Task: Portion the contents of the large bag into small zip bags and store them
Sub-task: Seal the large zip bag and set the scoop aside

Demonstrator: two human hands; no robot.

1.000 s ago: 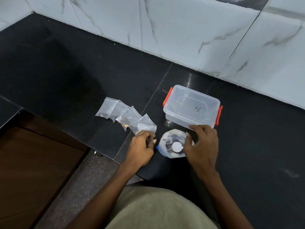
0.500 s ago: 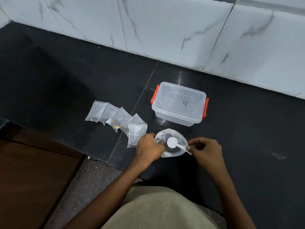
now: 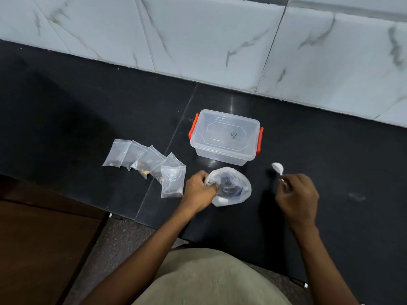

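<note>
The large clear bag (image 3: 235,187) stands open on the black counter, dark contents inside. My left hand (image 3: 198,190) grips its left rim. My right hand (image 3: 297,194) pinches the handle of a small white spoon (image 3: 278,167), held to the right of the bag with its bowl pointing away from me. Several small zip bags (image 3: 149,162) lie fanned out left of the large bag, each with a few brownish bits inside. A clear lidded box (image 3: 224,137) with orange clips sits behind the large bag, lid on.
The black counter (image 3: 341,168) runs back to a white marble-tiled wall (image 3: 220,40). Its front edge drops to a brown wooden surface (image 3: 44,249) at lower left. My lap fills the bottom middle.
My right hand lifted the spoon out of the large bag and carried it to the right. My left hand kept its hold on the bag's rim.
</note>
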